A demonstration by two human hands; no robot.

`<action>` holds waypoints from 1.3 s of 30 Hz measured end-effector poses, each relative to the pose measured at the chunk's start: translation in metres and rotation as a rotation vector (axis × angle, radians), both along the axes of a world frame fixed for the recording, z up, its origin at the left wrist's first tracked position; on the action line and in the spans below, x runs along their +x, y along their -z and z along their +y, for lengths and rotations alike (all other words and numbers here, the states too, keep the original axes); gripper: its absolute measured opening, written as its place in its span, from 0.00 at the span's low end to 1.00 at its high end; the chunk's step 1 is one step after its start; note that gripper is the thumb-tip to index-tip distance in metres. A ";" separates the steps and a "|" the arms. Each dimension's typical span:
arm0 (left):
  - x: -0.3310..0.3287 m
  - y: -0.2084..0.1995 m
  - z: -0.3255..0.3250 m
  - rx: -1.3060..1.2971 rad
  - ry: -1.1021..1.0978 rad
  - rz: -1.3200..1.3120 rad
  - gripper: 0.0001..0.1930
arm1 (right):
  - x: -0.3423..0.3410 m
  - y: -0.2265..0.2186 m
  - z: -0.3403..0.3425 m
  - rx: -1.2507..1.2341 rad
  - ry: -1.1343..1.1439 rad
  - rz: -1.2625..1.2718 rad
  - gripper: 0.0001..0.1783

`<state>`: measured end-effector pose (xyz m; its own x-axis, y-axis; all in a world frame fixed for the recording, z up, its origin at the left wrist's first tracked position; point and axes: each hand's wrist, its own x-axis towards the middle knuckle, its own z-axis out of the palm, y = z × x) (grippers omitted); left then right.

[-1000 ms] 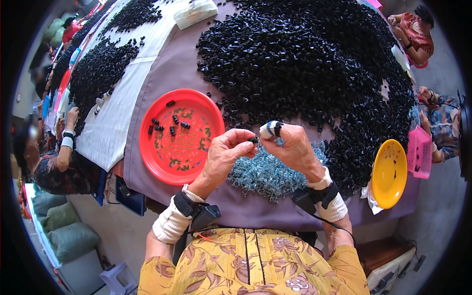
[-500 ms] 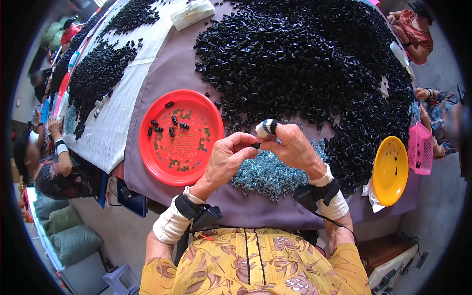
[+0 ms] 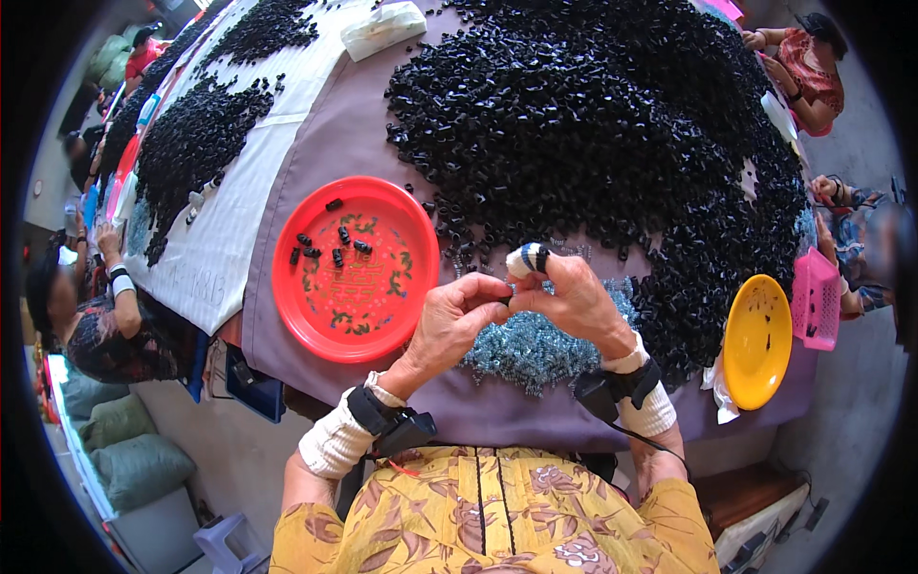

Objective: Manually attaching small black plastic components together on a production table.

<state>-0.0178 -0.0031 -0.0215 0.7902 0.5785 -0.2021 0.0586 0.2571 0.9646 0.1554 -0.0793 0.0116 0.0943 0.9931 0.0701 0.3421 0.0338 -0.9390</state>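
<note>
Both hands meet above the front of the table, fingertips pinched together. Between them is a small black plastic piece [image 3: 505, 300], mostly covered by the fingers. My left hand [image 3: 452, 320] grips it from the left. My right hand [image 3: 577, 301], with a striped wrap on one finger, closes on it from the right. Beneath the hands lies a heap of small clear-blue metallic springs [image 3: 535, 349]. Behind them spreads a large pile of black plastic pieces [image 3: 564, 124]. To the left, a red round plate [image 3: 411, 258] carries several black pieces.
A yellow plate [image 3: 751, 368] and a pink basket [image 3: 816, 298] are at the right edge. A folded white cloth [image 3: 382, 31] lies at the back. More black pieces [image 3: 196, 139] cover a white sheet on the left. Other people sit along both sides of the table.
My hands stay pinched together, with the fingers shifted slightly around the black piece. The whole view has moved a little. The plate's contents look the same.
</note>
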 end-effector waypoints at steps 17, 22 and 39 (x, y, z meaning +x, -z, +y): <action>-0.018 0.004 0.018 -0.220 -0.207 -0.089 0.10 | 0.032 0.039 0.018 -0.005 0.197 -0.407 0.08; -0.023 0.002 0.027 -0.229 -0.291 -0.103 0.10 | 0.017 0.056 0.041 0.069 0.025 -0.643 0.06; -0.002 -0.007 0.024 -0.290 -0.216 -0.101 0.12 | 0.015 0.027 0.021 0.004 0.110 -0.050 0.10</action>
<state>-0.0198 0.0205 -0.0147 0.6808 0.6639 -0.3094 -0.1186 0.5168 0.8479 0.1708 -0.0584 -0.0159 0.1986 0.9767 0.0811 0.3908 -0.0030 -0.9205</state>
